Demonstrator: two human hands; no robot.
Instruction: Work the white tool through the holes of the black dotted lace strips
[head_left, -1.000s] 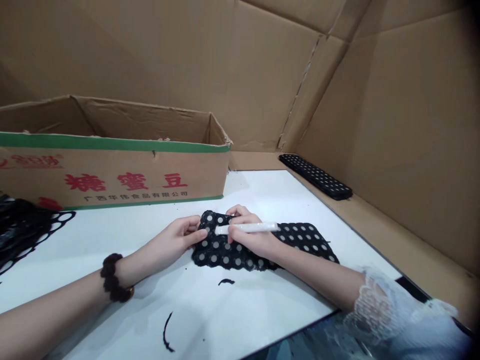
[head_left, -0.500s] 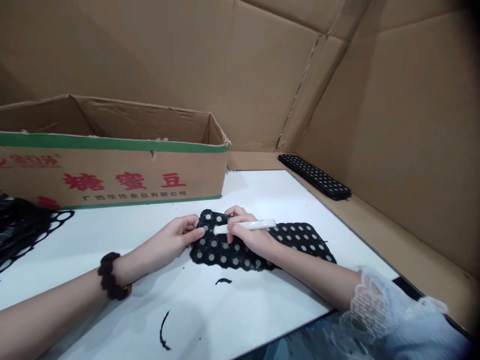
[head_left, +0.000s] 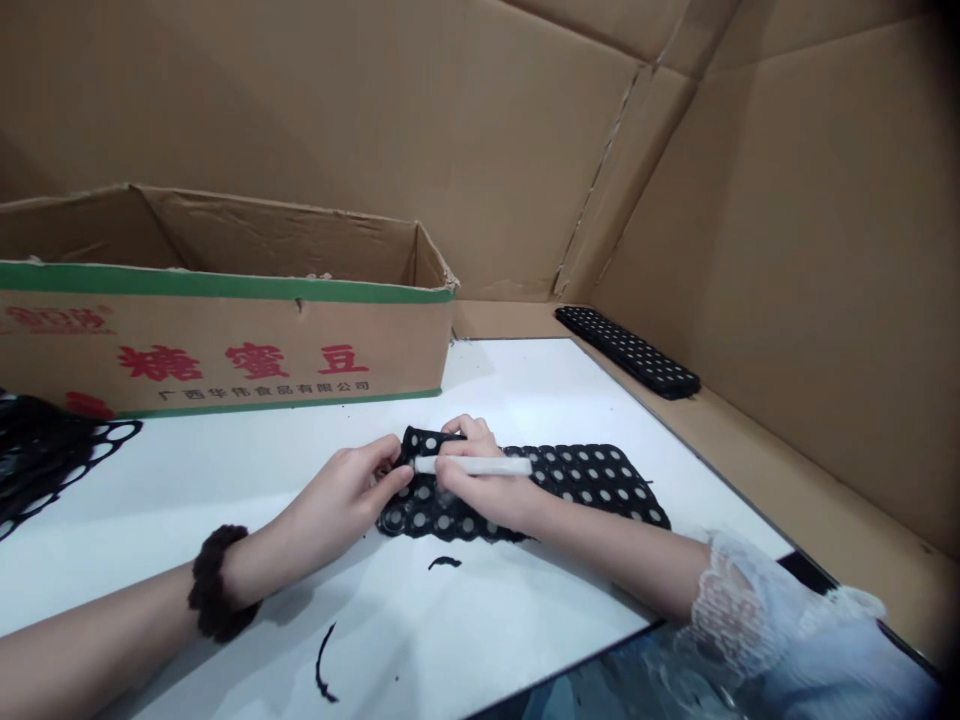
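A black rubber mat with round holes [head_left: 585, 485] lies flat on the white table [head_left: 225, 500]. My right hand [head_left: 480, 490] rests on the mat and grips a white pen-like tool [head_left: 476, 466], its tip pointing left at the mat's left end. My left hand [head_left: 341, 500] pinches the mat's left edge with closed fingers, just beside the tool's tip. A dark beaded bracelet [head_left: 217, 590] sits on my left wrist.
An open cardboard box with red lettering [head_left: 225, 300] stands behind the hands. More black perforated mats [head_left: 45, 450] lie at the left edge. Another black mat [head_left: 630, 350] lies by the cardboard wall at the right. Black scraps [head_left: 446, 562] lie on the table.
The white tool has tipped lower and shifted slightly left over the mat. My left hand has slid a little closer to the mat's edge.
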